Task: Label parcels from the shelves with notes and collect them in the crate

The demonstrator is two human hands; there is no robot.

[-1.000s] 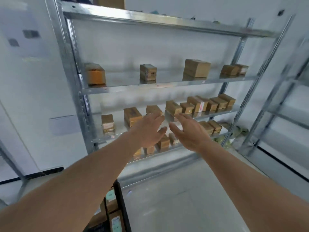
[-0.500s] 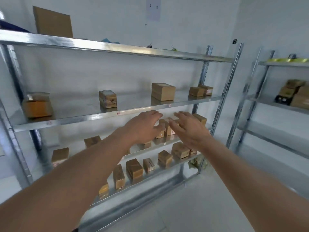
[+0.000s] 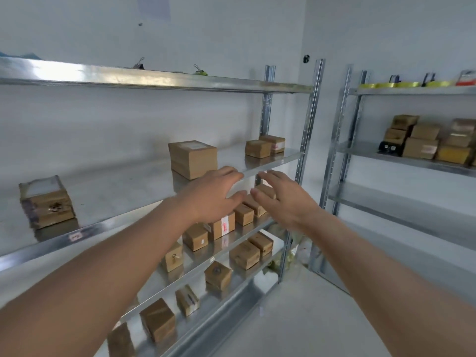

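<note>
The metal shelving rack fills the left and centre of my view, four shelf levels showing, with a second rack standing to its right against the far wall and carrying its own stack of boxes. On the second level of the main rack sits the largest parcel, a brown box with a pale label on top, set back from the shelf's near edge; a taped box stands far to its left and two smaller boxes to its right near the upright. The lower levels hold many small parcels in loose rows. The crate is not in view, and I see no notes in either hand. My left hand is extended with fingers straight and spread, holding nothing, just in front of the largest parcel and apparently not touching it. My right hand is likewise flat and empty, just beside the left, thumb tips nearly meeting. I judge the step in hand to be reaching for that parcel with both hands. Risks noted: the box sits deep on a smooth metal shelf, so a one-sided pull may skew it or slide it away from my fingers; my forearms pass over the rows below, so a dropped parcel would strike them.
</note>
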